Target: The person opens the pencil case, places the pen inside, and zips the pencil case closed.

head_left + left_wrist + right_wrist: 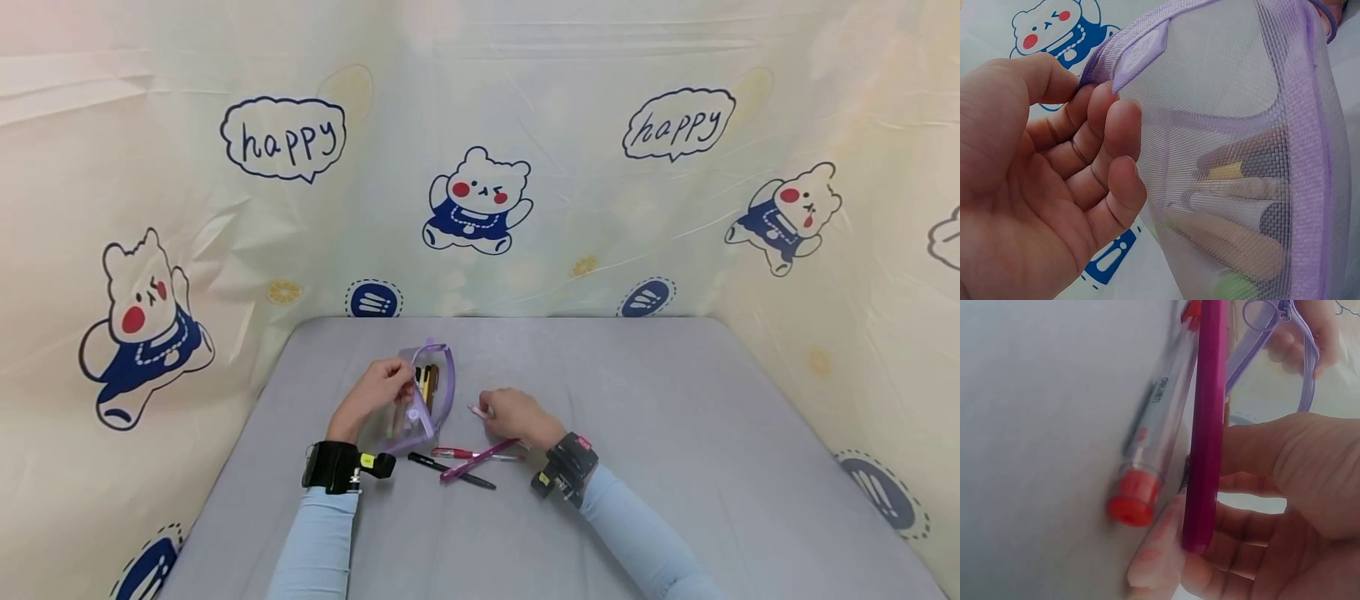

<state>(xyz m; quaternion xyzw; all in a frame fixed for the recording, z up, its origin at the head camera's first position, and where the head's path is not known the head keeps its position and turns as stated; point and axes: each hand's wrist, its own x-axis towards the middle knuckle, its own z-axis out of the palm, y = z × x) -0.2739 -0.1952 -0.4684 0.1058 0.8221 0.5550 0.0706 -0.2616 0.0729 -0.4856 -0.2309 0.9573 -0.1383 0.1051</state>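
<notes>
My left hand pinches the zippered edge of a see-through mesh pencil case with purple trim, between thumb and index finger. The case gapes open, and several pens and markers show inside it. To its right, my right hand holds a pale pink pen just above or at the table; the exact contact is hard to tell. In the right wrist view, a magenta pen crosses in front of the fingers, and a clear pen with red ends lies beside it.
In front of the case, a black pen lies crossed with the magenta and red pens on the grey table. A patterned curtain with bear drawings hangs behind the table and at its sides.
</notes>
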